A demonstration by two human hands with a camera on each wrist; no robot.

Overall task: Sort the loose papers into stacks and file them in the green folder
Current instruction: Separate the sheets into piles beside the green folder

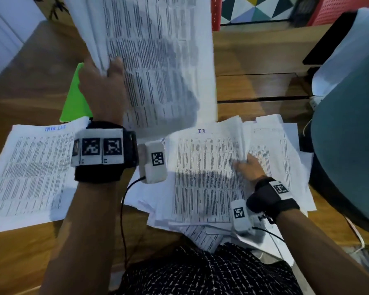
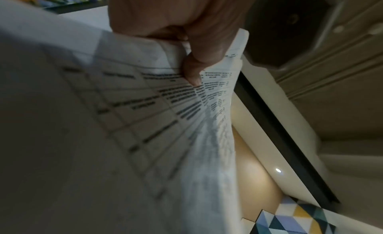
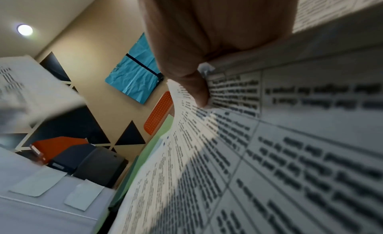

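Two hands busy: left hand (image 1: 103,81) grips a raised sheaf (image 1: 156,56), right hand (image 1: 250,167) pinches loose papers (image 1: 207,177); green folder (image 1: 76,99) unfilled.

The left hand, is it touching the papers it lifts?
Touching. The left wrist view shows the left hand pinching the papers, thumb on top.

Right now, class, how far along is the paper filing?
Done: one stack lies squared on the table's left. In hand: the left hand holds a raised sheaf; the right hand thumbs through the loose pile. Left: that pile is unsorted, and the green folder is not yet filled.
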